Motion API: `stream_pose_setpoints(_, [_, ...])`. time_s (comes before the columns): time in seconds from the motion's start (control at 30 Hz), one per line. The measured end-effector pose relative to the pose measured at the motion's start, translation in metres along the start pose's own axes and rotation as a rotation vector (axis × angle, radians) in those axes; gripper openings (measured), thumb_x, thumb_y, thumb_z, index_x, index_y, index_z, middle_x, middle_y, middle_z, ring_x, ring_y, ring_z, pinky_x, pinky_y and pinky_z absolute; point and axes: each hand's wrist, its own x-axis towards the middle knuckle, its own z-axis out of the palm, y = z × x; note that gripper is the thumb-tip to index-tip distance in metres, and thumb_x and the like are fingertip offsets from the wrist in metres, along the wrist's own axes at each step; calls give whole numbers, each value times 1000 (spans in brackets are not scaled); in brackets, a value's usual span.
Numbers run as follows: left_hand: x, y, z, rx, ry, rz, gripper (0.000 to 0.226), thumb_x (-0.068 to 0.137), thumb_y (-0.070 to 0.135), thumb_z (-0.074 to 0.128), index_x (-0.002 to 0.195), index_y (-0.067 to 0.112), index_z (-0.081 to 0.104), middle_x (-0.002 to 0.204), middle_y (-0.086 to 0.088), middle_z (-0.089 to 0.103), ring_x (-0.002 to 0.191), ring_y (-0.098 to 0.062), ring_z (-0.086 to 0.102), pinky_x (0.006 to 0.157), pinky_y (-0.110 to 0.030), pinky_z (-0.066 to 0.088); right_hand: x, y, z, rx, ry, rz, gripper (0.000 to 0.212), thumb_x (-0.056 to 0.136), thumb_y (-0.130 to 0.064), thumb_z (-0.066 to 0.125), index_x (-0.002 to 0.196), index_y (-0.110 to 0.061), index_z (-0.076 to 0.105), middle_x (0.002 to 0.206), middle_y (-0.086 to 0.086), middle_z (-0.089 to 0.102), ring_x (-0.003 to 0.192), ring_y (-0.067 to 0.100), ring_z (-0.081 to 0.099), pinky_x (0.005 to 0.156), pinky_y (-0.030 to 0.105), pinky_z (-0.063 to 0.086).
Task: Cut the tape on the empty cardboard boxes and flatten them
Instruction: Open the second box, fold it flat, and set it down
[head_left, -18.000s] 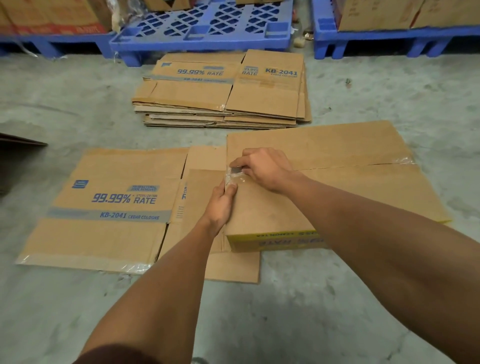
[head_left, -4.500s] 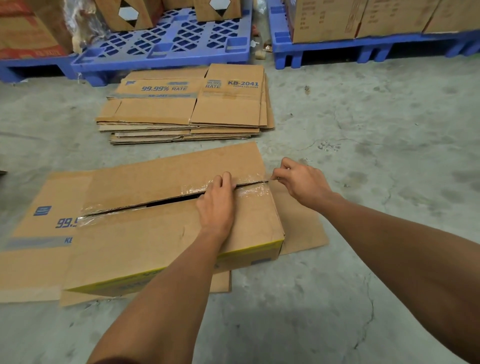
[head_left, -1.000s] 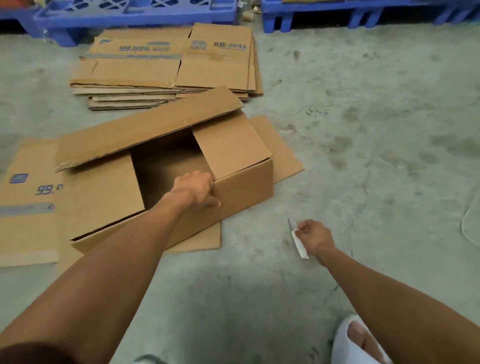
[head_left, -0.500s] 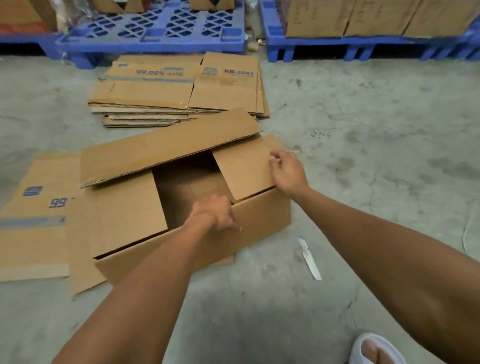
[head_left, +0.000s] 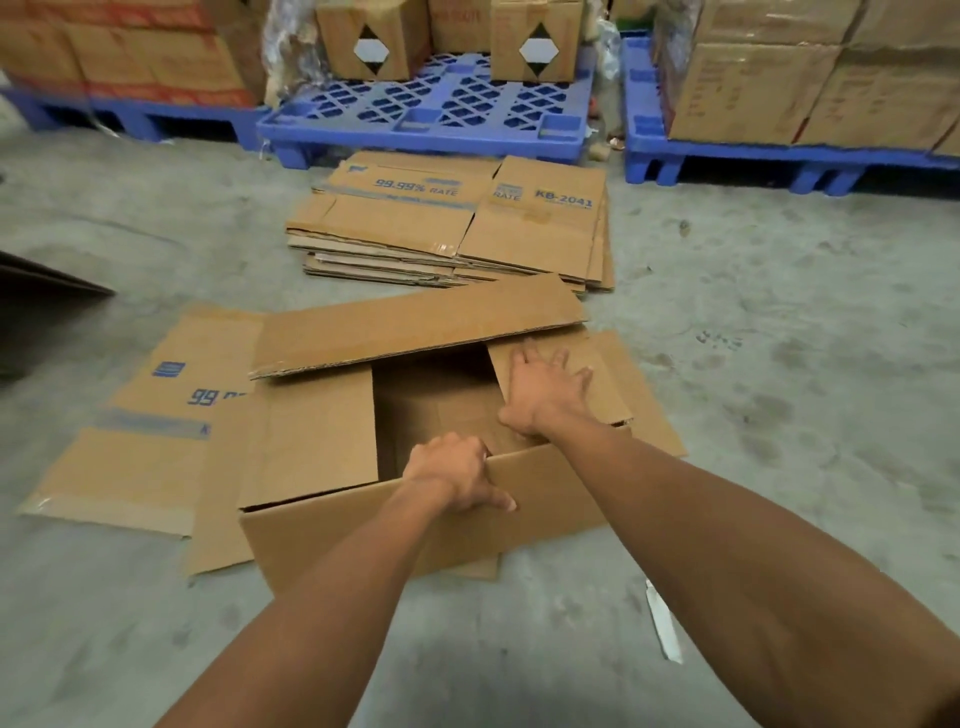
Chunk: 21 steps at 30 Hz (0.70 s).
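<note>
An opened brown cardboard box (head_left: 426, 530) sits on the concrete floor with its top flaps spread and its inside bare. My left hand (head_left: 457, 475) grips the top edge of the near wall, fingers curled over it and thumb outside. My right hand (head_left: 545, 395) lies flat with spread fingers on the right short flap (head_left: 602, 384). The far long flap (head_left: 415, 325) stands half raised. A white-handled knife (head_left: 662, 621) lies on the floor by my right forearm, held by neither hand.
A flattened box (head_left: 150, 431) lies under and left of the open one. A stack of flattened boxes (head_left: 457, 223) sits behind it. Blue pallets (head_left: 431, 119) with full cartons (head_left: 753, 88) line the back. A dark board edge (head_left: 47, 280) shows at far left.
My right hand has shifted from pinching the right flap's edge to lying flat on it with fingers spread. The left hand keeps its grip on the near wall. The knife stays on the floor.
</note>
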Motion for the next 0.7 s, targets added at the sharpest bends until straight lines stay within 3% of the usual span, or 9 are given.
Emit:
stream_pose_setpoints(0.07, [4, 0, -5, 6, -5, 3, 71, 60, 75, 73, 108, 24, 66, 113, -1, 67, 105, -23, 62, 82, -35, 46, -1, 3, -21, 44, 68, -81, 56, 75, -26, 60, 129, -16, 50, 140, 13, 51, 126, 40, 47, 96, 49, 45])
stream_pose_setpoints(0.13, [6, 1, -6, 3, -41, 12, 73, 60, 76, 72, 109, 22, 65, 114, -2, 66, 105, -23, 61, 80, -35, 45, -7, 4, -31, 73, 134, -139, 38, 75, -19, 58, 113, -18, 58, 118, 11, 64, 109, 37, 60, 82, 38, 50])
stream_pose_setpoints(0.3, [10, 1, -7, -26, -90, 44, 80, 60, 78, 70, 118, 23, 63, 115, 0, 64, 105, -21, 58, 89, -39, 49, -19, 19, -74, 221, 230, -5, 42, 85, -14, 57, 127, -21, 59, 120, 11, 63, 111, 35, 59, 86, 39, 50])
stream_pose_setpoints(0.4, [10, 4, -8, -19, -119, 67, 86, 60, 81, 68, 123, 23, 62, 119, -1, 63, 109, -21, 57, 91, -39, 48, -17, 41, -97, 179, 301, 126, 39, 92, -9, 48, 129, -14, 57, 125, 13, 60, 115, 35, 57, 89, 41, 47])
stream_pose_setpoints(0.5, [7, 4, -8, -23, -120, 82, 87, 62, 82, 65, 127, 24, 61, 121, 0, 63, 112, -21, 56, 93, -38, 48, -17, 61, -100, -14, 461, 240, 45, 93, -3, 43, 138, -2, 44, 136, 17, 49, 125, 37, 48, 97, 45, 39])
stream_pose_setpoints(0.57, [3, 4, -7, -23, -107, 83, 84, 64, 81, 65, 126, 25, 61, 121, 0, 63, 112, -21, 56, 94, -39, 48, -16, 76, -91, -219, 571, 231, 54, 93, -6, 45, 145, -2, 34, 151, 17, 31, 140, 36, 28, 112, 52, 24])
stream_pose_setpoints(0.63, [2, 6, -6, -14, -95, 85, 83, 64, 80, 65, 125, 25, 61, 120, -1, 63, 112, -21, 56, 95, -41, 47, -14, 91, -73, -340, 536, 196, 50, 98, -13, 37, 147, -5, 34, 162, 13, 13, 149, 36, 5, 118, 56, 1])
stream_pose_setpoints(0.7, [1, 6, -5, -16, -93, 80, 84, 63, 82, 63, 125, 25, 62, 120, -1, 64, 111, -21, 57, 95, -42, 47, -11, 98, -47, -376, 381, 196, 50, 102, -21, 27, 149, -6, 31, 163, 12, 8, 150, 36, -3, 117, 58, -7])
